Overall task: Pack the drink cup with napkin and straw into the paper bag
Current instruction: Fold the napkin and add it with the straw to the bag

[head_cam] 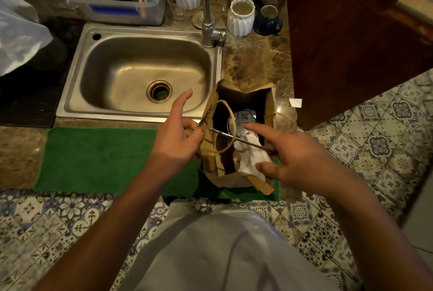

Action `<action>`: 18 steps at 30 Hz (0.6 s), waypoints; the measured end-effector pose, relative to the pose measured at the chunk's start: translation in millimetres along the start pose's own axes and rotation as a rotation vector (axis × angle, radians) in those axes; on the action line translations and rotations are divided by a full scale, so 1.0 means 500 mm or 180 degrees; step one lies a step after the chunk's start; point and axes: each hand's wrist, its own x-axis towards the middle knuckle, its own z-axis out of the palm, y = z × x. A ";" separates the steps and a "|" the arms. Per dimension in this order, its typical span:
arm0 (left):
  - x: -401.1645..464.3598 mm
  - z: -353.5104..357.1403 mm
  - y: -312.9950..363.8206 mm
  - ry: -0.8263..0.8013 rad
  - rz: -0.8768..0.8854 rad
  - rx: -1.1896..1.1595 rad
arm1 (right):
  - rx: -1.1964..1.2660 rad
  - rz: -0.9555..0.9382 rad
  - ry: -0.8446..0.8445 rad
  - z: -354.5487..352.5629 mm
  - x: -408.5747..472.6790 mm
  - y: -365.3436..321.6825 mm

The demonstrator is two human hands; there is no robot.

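— Which step is the person on?

— Judging by the layout, the last item. The drink cup point(243, 124) already stands inside the paper bag point(234, 180), only its lid showing beyond the right fingertips. The napkin point(251, 159) lies crumpled in the bag just under the right index finger. The straw point(236, 137) spans the bag's mouth, from the left fingers across to the right ones.

— So who holds it?

— The left hand point(178, 140) pinches one end between thumb and curled fingers, index finger sticking out free toward the sink point(77, 94). The right hand point(297, 157) is spread, index and thumb extended; the straw's far end meets it near the base of the fingers, but whether it grips there cannot be told.

— What does the next move call for?

— Probably tipping the straw end-down and sliding it between cup and bag wall. The free gap sits on the fingers' near side, beside the napkin.

— Anything in the way?

— One handle loop point(225, 126) arches across the opening right beside the left fingertips, and the straw crosses it, so it could snag. The bag's rim is soft and folded over below both hands. Left of the left fingers the green mat point(100, 157) is open; past the right fingers the counter edge point(294, 140) is close.
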 end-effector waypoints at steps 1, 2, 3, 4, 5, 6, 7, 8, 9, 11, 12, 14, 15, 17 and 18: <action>0.000 0.001 -0.002 0.0006 0.0014 0.0002 | 0.0055 -0.0006 -0.0008 -0.003 -0.001 -0.002; 0.001 0.002 -0.003 0.0012 0.0023 0.0001 | 0.0089 -0.0004 -0.0007 -0.006 -0.001 -0.003; 0.001 0.002 -0.004 0.0012 0.0032 -0.0002 | 0.0113 -0.0016 0.0002 -0.007 -0.001 -0.003; 0.000 0.002 -0.005 0.0009 0.0040 -0.0008 | 0.0142 -0.0038 0.0009 -0.009 -0.001 -0.003; 0.000 0.002 -0.005 0.0000 0.0043 -0.0021 | 0.0175 -0.0072 0.0017 -0.009 0.000 -0.001; -0.001 0.002 -0.004 -0.0009 0.0043 -0.0035 | 0.0207 -0.0101 0.0024 -0.009 0.000 0.001; -0.001 0.002 -0.004 -0.0017 0.0048 -0.0045 | 0.0234 -0.0125 0.0026 -0.008 0.001 0.003; 0.000 0.001 -0.004 -0.0019 0.0053 -0.0044 | 0.0253 -0.0143 0.0026 -0.008 0.000 0.003; 0.001 0.002 -0.003 -0.0016 0.0055 -0.0032 | 0.0268 -0.0169 0.0036 -0.006 0.001 0.005; 0.001 0.002 -0.003 -0.0015 0.0063 0.0001 | 0.0286 -0.0209 0.0057 -0.002 0.004 0.009; 0.001 0.002 -0.002 -0.0022 0.0069 0.0008 | 0.0250 -0.0211 0.0065 -0.002 0.006 0.011; 0.001 0.001 0.000 -0.0053 0.0066 0.0019 | 0.0080 -0.0197 0.0056 -0.002 0.010 0.018; 0.001 0.001 0.000 -0.0062 0.0063 0.0021 | 0.0027 -0.0197 0.0037 -0.001 0.011 0.022; 0.002 0.002 -0.002 -0.0069 0.0080 0.0030 | 0.0068 -0.0226 0.0017 -0.002 0.011 0.027; 0.003 0.002 -0.004 -0.0067 0.0099 0.0024 | 0.0116 -0.0252 0.0041 -0.003 0.011 0.030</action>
